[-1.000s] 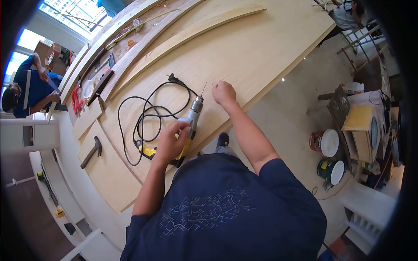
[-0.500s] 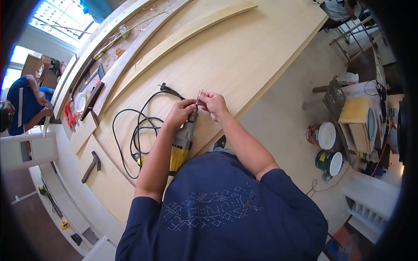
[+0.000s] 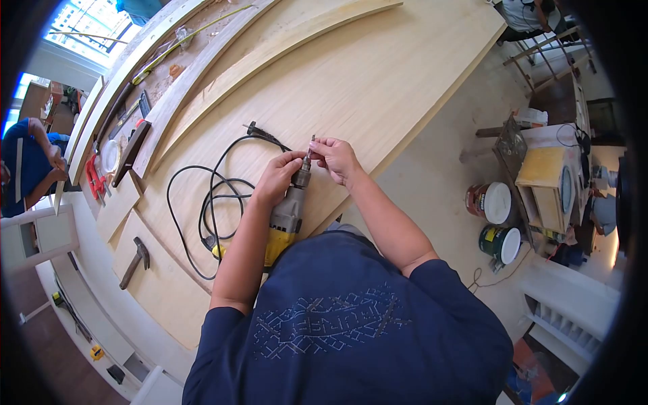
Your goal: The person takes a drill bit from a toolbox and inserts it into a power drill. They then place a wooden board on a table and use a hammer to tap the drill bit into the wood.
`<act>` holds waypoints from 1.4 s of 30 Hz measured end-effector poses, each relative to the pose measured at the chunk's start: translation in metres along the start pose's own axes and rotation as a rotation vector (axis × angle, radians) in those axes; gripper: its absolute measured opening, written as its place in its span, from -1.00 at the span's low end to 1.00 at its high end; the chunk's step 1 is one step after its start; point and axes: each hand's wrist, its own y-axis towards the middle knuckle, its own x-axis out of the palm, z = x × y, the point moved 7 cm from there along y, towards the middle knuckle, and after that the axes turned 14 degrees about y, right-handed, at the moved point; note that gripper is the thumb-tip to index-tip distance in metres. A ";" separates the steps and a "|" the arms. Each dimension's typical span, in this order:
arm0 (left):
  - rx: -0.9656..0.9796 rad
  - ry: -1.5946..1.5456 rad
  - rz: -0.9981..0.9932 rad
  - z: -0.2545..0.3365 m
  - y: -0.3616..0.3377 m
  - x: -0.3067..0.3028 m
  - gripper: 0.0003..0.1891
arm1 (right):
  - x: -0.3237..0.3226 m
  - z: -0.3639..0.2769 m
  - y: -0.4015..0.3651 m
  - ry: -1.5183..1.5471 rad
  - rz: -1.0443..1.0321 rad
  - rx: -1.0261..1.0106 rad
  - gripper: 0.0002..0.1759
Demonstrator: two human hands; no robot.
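Note:
A grey and yellow power drill (image 3: 287, 214) lies on the pale wooden board (image 3: 351, 88), its chuck pointing away from my body. My left hand (image 3: 275, 177) is closed with its fingertips at the chuck (image 3: 302, 175). My right hand (image 3: 336, 160) pinches a thin metal bit (image 3: 311, 146) that stands up at the chuck's front end; how deep it sits is hidden by the fingers. To the left of the drill a black cable (image 3: 214, 196) lies in loose loops, with its plug (image 3: 254, 129) beyond the left hand.
At the lower left, a hammer (image 3: 138, 262) rests on a smaller board (image 3: 158, 287). Long curved wood strips (image 3: 270, 62) cross the upper left, near a red clamp (image 3: 96, 179). Another person (image 3: 30, 165) is at the far left. Two buckets (image 3: 498, 202) stand on the floor at right.
The view has shifted slightly. My right fingers have moved a little at the bit, which now stands more upright over the chuck. My left hand stays at the chuck.

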 end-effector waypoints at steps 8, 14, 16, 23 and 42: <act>-0.023 -0.026 -0.009 -0.002 -0.001 0.000 -0.73 | 0.001 0.004 -0.004 0.016 0.018 -0.020 -0.91; -0.010 -0.008 -0.038 0.001 -0.002 0.001 -0.71 | 0.001 0.004 -0.005 0.023 0.016 -0.019 -0.89; -0.005 -0.007 -0.040 0.001 -0.002 0.001 -0.71 | 0.002 0.004 -0.005 0.019 0.014 -0.018 -0.89; 0.005 -0.042 -0.042 -0.004 -0.001 -0.001 -0.72 | 0.002 0.004 -0.006 0.015 0.003 -0.026 -0.89; 0.036 -0.034 -0.030 -0.003 0.000 -0.001 -0.75 | 0.005 0.002 -0.008 0.021 0.020 -0.046 -0.89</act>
